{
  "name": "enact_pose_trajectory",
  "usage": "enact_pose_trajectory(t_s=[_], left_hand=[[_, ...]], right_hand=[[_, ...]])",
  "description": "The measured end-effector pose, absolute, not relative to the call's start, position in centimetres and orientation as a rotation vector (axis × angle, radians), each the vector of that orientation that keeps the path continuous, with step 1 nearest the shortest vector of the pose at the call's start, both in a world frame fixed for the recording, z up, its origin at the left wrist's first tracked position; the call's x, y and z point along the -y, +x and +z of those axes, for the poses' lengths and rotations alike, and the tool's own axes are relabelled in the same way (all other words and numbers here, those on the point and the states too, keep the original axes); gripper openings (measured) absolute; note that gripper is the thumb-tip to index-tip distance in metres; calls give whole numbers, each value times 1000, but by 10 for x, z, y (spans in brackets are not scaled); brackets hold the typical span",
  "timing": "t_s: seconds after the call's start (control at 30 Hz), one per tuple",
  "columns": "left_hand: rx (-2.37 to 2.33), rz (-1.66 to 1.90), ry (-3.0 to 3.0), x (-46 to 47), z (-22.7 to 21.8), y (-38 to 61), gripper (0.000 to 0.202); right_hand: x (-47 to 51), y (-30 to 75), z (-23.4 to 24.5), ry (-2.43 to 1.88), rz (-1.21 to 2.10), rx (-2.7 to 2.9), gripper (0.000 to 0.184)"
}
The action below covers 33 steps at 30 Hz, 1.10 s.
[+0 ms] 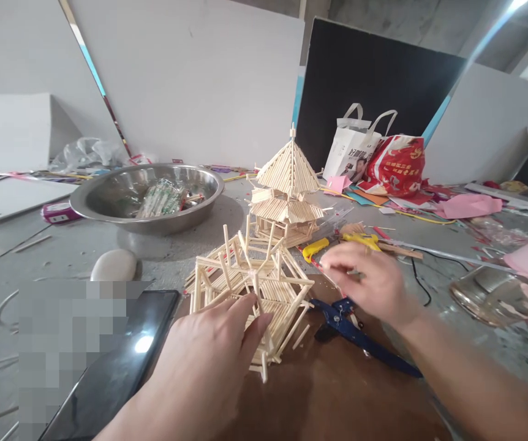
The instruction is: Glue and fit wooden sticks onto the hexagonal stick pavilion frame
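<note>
A many-sided frame of thin wooden sticks [286,288] stands on a brown board [301,392], with several sticks jutting up from it. My left hand [209,349] is closed at its near side, thumb and index finger around an upright stick of the frame. To the right of the frame, my right hand [369,282] is raised with its fingers curled towards the thumb. What it pinches, if anything, cannot be made out. Below it lie blue-handled pliers [351,331]. A yellow glue gun [314,250] is partly hidden behind my right hand.
Behind the frame stands a wooden-stick pagoda [286,177]. A metal basin [190,214] holds plastic-wrapped packets. Left are a white stone-like lump [114,265] and a dark phone or tablet [121,361]. Bags [397,165] and paper scraps lie back right; a glass cup [484,294] stands right.
</note>
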<state>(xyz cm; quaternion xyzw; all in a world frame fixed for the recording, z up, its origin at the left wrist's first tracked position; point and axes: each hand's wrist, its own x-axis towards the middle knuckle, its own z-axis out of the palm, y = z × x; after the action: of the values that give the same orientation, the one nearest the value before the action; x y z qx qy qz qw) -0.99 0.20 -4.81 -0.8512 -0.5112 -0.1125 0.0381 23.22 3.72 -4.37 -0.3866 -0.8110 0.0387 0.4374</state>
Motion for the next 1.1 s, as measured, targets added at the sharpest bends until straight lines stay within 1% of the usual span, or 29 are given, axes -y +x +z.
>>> enact_pose_trajectory(t_s=[0.07,0.13,0.33,0.5,0.6,0.7,0.87,0.93,1.0,1.1], left_hand=[[1576,-349,-2612,-2,-47,-10,22],[1586,-346,-2613,-2,-47,-10,22],[1589,-355,-2624,-1,-47,-11,22],[1577,-331,-2624,0,-46,-12,24],[1574,-309,-2622,0,-44,-11,25],[1574,-301,-2618,-1,-44,-11,26],[1550,-313,-2616,-1,-46,-10,27],[1537,-326,-2609,-1,-46,-10,26],[1528,-325,-2608,-1,-46,-10,26],[1525,-316,-2605,-1,-46,-11,26]], right_hand=[[-26,219,-40,-712,-189,2233,14],[-23,213,-42,-617,-288,2306,18],[-31,220,-50,-797,-276,2273,14],[-13,224,-48,-923,-83,2578,13],[0,219,-61,-998,35,2810,15],[8,212,-82,-999,71,2993,14],[13,209,-101,-974,150,3065,16],[12,210,-101,-1031,112,3028,13],[11,208,-100,-1085,2,3006,7],[10,201,-102,-1034,-121,3054,6]])
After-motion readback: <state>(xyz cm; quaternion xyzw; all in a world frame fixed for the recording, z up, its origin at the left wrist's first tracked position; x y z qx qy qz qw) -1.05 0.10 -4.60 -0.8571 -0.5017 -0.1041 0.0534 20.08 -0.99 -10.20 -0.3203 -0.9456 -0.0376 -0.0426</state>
